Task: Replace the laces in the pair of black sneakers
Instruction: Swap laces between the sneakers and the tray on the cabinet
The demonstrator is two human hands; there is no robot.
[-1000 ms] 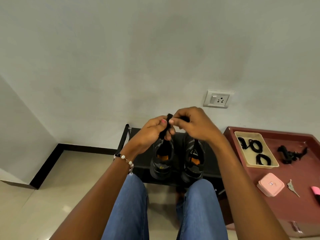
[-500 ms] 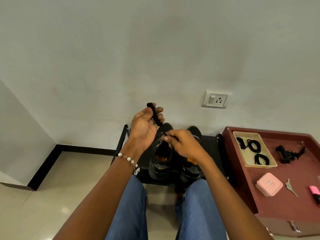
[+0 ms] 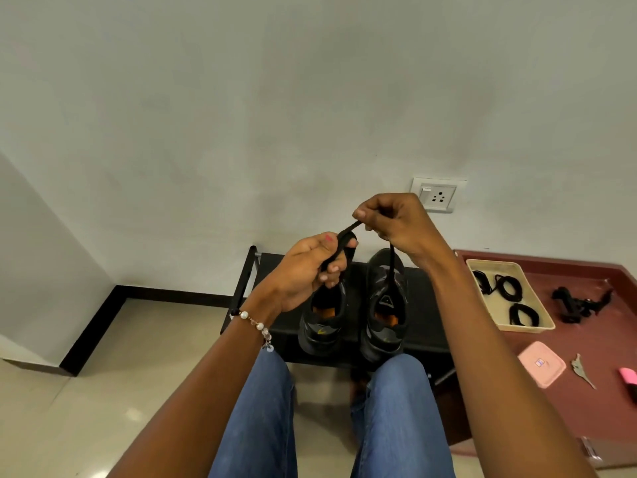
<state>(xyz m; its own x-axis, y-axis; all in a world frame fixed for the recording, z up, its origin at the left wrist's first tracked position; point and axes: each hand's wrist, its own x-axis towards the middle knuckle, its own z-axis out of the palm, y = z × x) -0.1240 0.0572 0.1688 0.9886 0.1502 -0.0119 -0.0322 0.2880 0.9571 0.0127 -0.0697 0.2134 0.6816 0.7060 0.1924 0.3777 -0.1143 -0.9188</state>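
The right hand (image 3: 396, 224) is raised above the shoes, its thumb and forefinger pinching a flat black lace (image 3: 339, 248) near one end, the other fingers curled in toward the palm. The left hand (image 3: 308, 267) sits a little lower and just beside it, knuckles up, fingers folded round the same lace so that the strap runs slantwise from the right pinch down through the left fist. Both forearms reach forward from the lower edge of the view, the left wrist wearing a beaded bracelet (image 3: 253, 322). From under the right hand a thin stretch of lace hangs straight down into the right-side sneaker (image 3: 386, 305). That sneaker is black with an orange lining showing inside its opening, and it stands upright, toe toward the wall, on a low black bench (image 3: 427, 315). The second sneaker (image 3: 324, 322), also black with orange inside, stands just beside it to the left, its front part hidden behind the left hand. Whether either shoe has lace threaded through its eyelets cannot be told. To the right, on a dark red table (image 3: 586, 343), a cream tray (image 3: 537, 324) holds coiled black laces (image 3: 505, 288).
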